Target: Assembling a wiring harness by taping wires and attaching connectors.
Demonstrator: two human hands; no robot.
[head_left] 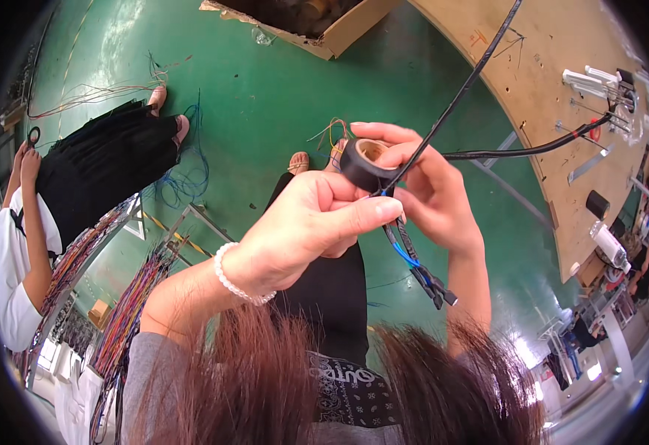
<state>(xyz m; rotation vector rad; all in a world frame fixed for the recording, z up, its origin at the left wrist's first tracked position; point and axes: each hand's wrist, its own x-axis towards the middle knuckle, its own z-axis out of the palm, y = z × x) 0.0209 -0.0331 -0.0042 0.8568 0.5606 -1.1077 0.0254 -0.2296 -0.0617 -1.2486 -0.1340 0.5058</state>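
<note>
Green workshop floor below, strewn with loose coloured wires; plywood workbench curving along the right. Left hand pinched shut on a black cable bundle, thumb and forefinger clamping it. Right hand gripping a roll of black tape, held against the same cable just above the pinch. Another person in white standing far left.
</note>
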